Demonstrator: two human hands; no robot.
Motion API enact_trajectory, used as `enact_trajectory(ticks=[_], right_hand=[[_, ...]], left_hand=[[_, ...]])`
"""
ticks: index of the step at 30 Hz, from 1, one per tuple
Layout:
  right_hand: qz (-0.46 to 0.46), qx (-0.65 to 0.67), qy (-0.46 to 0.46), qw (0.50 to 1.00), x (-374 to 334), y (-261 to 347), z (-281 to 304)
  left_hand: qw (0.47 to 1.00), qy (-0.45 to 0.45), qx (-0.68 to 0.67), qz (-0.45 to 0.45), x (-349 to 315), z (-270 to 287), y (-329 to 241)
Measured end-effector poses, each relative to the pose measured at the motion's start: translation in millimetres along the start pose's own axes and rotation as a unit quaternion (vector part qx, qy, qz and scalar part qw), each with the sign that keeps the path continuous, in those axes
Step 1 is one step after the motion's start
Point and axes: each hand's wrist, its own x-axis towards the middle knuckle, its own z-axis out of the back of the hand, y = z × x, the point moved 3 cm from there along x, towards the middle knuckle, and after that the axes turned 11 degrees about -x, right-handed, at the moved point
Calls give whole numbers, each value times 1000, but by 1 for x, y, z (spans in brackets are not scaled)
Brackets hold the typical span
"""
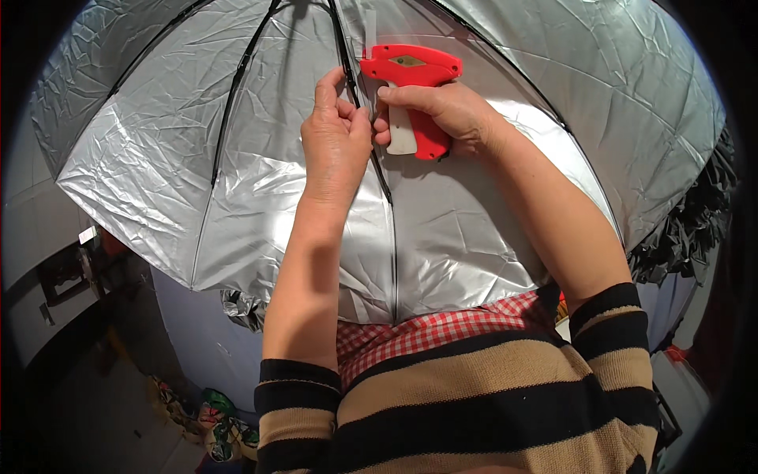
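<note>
An open umbrella with a silver lining (466, 213) spreads across the view, its inside facing me. At the black middle rib (339, 31) is my left hand (335, 146), its thumb and fingers pinched together against the rib and the fabric beside it. What exactly lies in the pinch is hidden. My right hand (446, 114) is wrapped round a red tagging gun (418, 59) with a white trigger, just right of that rib. The gun's front end points left toward the rib, close to the left hand's fingers.
More black ribs (245, 71) fan out over the lining. A red-and-white checked cloth (450, 316) lies between the umbrella's near edge and my striped top. Crumpled dark fabric (687, 221) bunches at the right, and colourful bags (221, 426) lie on the floor at lower left.
</note>
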Motion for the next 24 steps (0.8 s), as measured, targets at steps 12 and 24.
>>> enact_trajectory(ticks=[12,24], right_hand=[[-12,85,128,988,-1,6,8],[-27,130,176,975,5,6,13]], left_hand=[[999,0,18,-33,-2,1,5],[1000,12,-12,-8,-3,0,4]])
